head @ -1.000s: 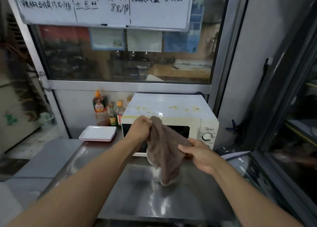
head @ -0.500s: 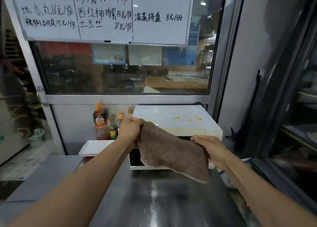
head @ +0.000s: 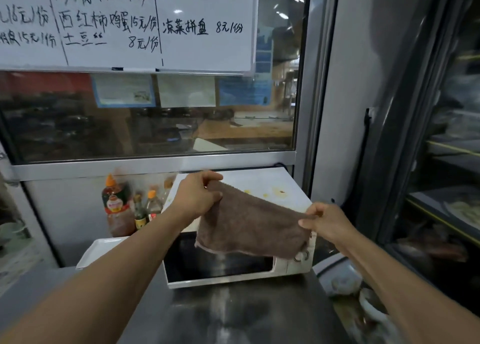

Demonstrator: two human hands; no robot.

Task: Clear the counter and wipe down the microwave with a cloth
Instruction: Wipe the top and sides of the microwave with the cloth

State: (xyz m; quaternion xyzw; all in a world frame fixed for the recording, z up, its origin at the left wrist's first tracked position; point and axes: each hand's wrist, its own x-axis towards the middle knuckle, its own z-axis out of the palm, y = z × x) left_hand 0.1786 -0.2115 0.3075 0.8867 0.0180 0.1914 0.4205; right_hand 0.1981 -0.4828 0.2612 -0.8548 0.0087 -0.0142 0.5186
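A brown cloth (head: 246, 224) is stretched out flat in the air in front of the white microwave (head: 259, 273). My left hand (head: 197, 198) pinches its upper left corner above the microwave's top. My right hand (head: 324, 220) pinches the right corner near the microwave's front right edge. The cloth hides the upper part of the dark door and most of the control knobs. Yellow and brown stains (head: 276, 191) show on the microwave's white top. The microwave stands on a steel counter (head: 233, 315).
Sauce bottles (head: 117, 206) stand left of the microwave against the wall, with white rectangular plates (head: 98, 250) in front of them. Dishes (head: 345, 278) lie on the counter at the right. A glass window and a menu whiteboard (head: 130, 24) rise behind.
Both hands have raised the cloth and pulled it from a hanging bunch into a spread sheet. It now sits higher, level with the microwave's top, and the view has moved closer.
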